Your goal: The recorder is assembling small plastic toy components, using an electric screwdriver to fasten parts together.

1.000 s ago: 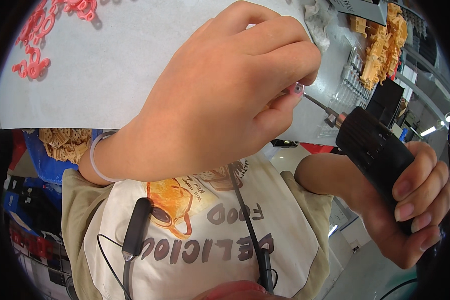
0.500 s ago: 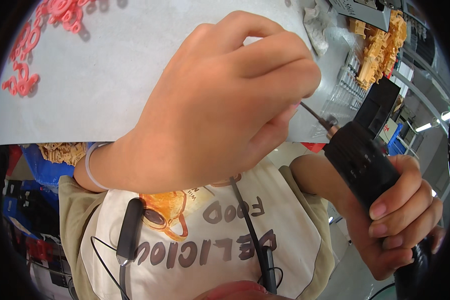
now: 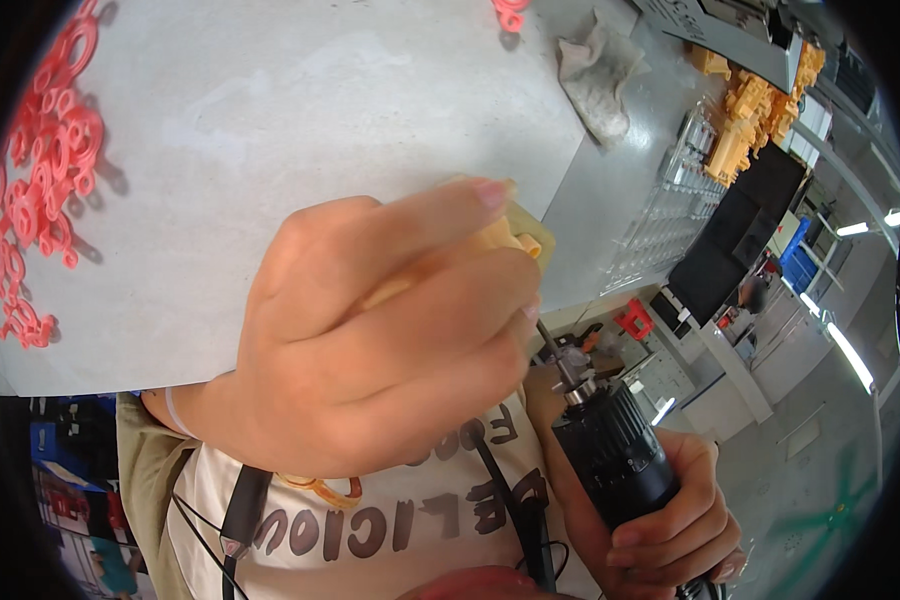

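My left hand (image 3: 390, 345) is raised over the near edge of the worktable, its fingers closed around a yellow plastic part (image 3: 532, 245). Most of that part is hidden by the fingers; only an end pokes out by the fingertips. Lower right, my right hand (image 3: 680, 525) grips a black electric screwdriver (image 3: 615, 455) by its body. The screwdriver points up and left, and its thin bit (image 3: 552, 345) runs to the underside of my left fingers. Whether the tip touches the yellow part is hidden.
Pink ring-shaped plastic pieces (image 3: 55, 170) lie in a heap along the table's left side, with another pink piece (image 3: 510, 14) at the far edge. A crumpled cloth (image 3: 600, 80), clear trays (image 3: 665, 220) and yellow plastic parts (image 3: 745, 125) lie on the right.
Both hands have shifted left and lower in the picture, and the head view has moved too. An end of the yellow part now shows between my left fingers; the screwdriver stands more upright.
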Available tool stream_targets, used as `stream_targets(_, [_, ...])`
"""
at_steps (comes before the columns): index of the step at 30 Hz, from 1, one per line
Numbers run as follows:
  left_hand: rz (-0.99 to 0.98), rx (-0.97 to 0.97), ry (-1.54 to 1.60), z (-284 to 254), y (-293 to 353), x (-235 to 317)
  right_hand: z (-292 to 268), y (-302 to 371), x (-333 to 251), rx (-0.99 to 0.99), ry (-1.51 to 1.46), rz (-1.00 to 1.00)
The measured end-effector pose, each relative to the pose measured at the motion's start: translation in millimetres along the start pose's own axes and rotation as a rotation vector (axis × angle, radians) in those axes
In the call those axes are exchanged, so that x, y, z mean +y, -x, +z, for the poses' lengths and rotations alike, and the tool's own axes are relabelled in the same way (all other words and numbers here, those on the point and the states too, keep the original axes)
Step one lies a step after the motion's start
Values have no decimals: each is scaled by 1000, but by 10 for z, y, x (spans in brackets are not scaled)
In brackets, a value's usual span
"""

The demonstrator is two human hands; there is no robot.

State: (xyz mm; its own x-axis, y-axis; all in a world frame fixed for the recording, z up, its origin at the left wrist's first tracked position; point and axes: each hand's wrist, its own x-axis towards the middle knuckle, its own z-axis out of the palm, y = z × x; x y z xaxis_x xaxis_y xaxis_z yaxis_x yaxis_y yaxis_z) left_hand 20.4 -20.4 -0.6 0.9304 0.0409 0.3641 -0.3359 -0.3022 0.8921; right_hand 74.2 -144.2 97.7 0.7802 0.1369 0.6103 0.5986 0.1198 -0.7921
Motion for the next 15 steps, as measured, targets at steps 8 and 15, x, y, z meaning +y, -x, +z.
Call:
stream_targets(8, [-26, -22, 7, -51, -46, 8, -325, -28, -44, 155, -236, 201])
stream_targets(15, [6, 9, 6, -11, -13, 32, -582, -435, -7, -34, -292, 311])
